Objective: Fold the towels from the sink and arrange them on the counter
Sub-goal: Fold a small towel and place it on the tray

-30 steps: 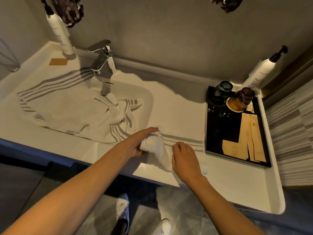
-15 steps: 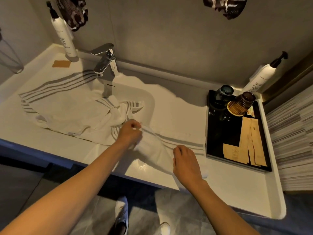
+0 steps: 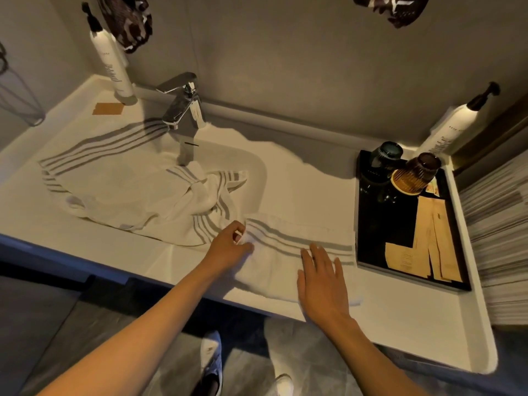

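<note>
left hand (image 3: 228, 247) pinching towel (image 3: 288, 252) left end | right hand (image 3: 323, 281) flat, open on it | long axis left-right

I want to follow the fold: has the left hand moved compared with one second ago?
Yes. The left hand has carried the small towel's edge away from the right hand, toward the faucet side, so the towel now lies spread open.
</note>
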### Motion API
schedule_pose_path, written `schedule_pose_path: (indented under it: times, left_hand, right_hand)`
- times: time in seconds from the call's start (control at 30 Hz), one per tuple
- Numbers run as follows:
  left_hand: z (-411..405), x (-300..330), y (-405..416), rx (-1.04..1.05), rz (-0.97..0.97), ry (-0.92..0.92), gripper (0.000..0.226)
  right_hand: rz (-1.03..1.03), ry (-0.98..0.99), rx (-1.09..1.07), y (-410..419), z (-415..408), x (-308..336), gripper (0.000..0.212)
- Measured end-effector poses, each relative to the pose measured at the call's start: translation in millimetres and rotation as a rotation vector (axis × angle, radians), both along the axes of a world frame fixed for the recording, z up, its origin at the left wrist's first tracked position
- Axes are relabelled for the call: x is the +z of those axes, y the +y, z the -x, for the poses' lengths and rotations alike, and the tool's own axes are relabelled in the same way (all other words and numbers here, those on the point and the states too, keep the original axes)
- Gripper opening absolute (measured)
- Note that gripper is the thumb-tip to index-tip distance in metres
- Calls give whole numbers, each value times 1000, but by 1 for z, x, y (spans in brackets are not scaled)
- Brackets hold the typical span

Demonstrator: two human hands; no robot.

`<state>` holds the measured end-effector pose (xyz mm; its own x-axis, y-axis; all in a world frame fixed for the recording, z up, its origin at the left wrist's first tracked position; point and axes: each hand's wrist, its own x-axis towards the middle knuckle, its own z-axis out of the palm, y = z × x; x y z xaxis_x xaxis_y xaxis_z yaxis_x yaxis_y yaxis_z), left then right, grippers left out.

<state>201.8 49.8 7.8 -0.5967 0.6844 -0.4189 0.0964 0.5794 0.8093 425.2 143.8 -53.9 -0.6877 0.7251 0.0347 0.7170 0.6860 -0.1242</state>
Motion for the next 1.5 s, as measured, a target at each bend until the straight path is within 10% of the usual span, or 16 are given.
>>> schedule_pose_path:
  times: [0.2, 0.4, 0.67, 0.77, 0.87, 1.03, 1.13, 1.33, 1.5]
  left_hand:
    - [-9, -17, -41, -235, 352, 349, 30]
    - [-4, -14, 5, -337, 100, 587, 38]
    - [-11, 7, -36, -444, -171, 128, 9]
    - [1, 18, -37, -88, -330, -69, 14]
    - [8, 25, -42, 100, -191, -329, 23]
    - [-7, 4, -78, -513, 278, 142, 42]
    - [-12, -2, -93, -467, 124, 177, 9]
    - [-19, -10, -108, -350, 46, 363, 51]
    - [-8, -17, -113, -213, 74, 225, 14]
  right_hand:
    - [17, -17, -6, -23, -9, 12, 45]
    - [137, 86, -45, 43, 41, 33, 57]
    - [412, 179, 362, 41, 44, 44, 72]
    - [406, 173, 443, 40, 56, 51, 7]
    - [378, 223, 320, 44, 57, 55, 29]
    - [463, 249, 229, 50, 60, 68, 27]
    - [463, 264, 182, 50, 62, 75, 27]
    - [372, 251, 178, 48, 59, 84, 24]
    - [379, 209, 277, 46, 61, 82, 27]
